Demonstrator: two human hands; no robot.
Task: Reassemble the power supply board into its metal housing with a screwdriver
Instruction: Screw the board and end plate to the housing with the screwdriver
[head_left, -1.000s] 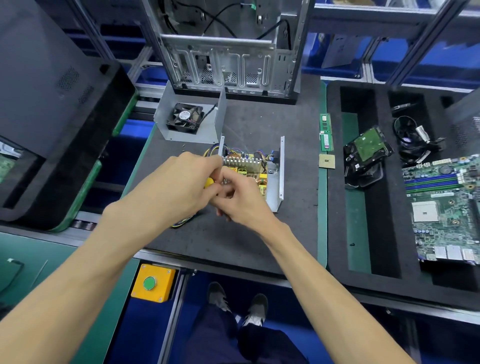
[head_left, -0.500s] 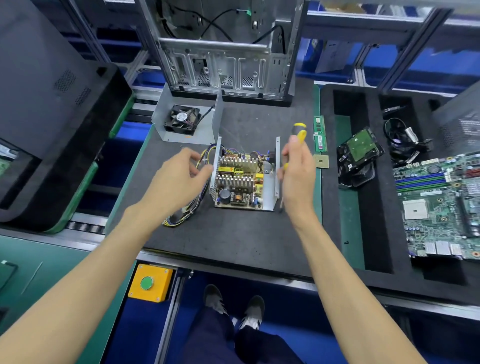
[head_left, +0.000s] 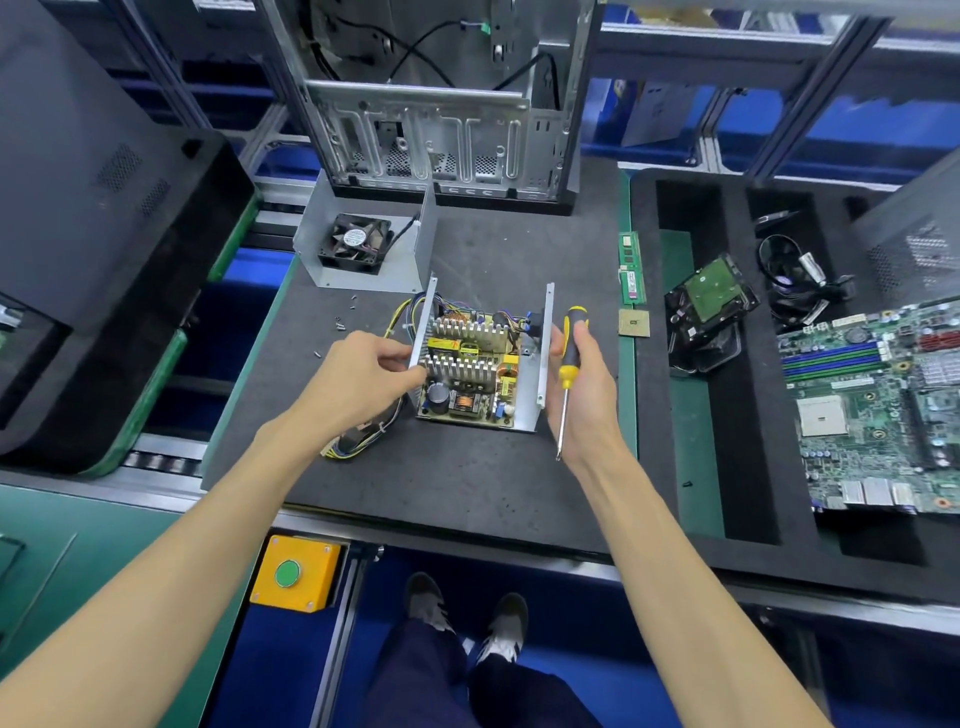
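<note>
The far side of the right hand faced away from the camera, so how its fingers wrapped could not be fully seen, though they were plainly curled round the black-and-yellow handle of the screwdriver, whose shaft pointed down toward the wrist, its tip hard to make out against the mat. The left hand pinched the near end of the left wall of the metal housing, thumb and fingertips closed on the thin edge; it hid part of the wire bundle that trailed out beside it. The power supply board sat inside the housing, between its two upright walls, on the dark foam mat in the middle of the bench; whether the board was screwed down could not be told. A few small screws lay loose on the mat just left of the housing, too small to count surely. Behind them stood a grey cover with a fan in it, and farther back an open computer chassis, its top cut off by the frame. To the right lay a memory stick, a processor chip, a hard drive, a tangle of cables and a motherboard cut off at the edge. A yellow button box hung below the bench, and the person's shoes showed beneath.
</note>
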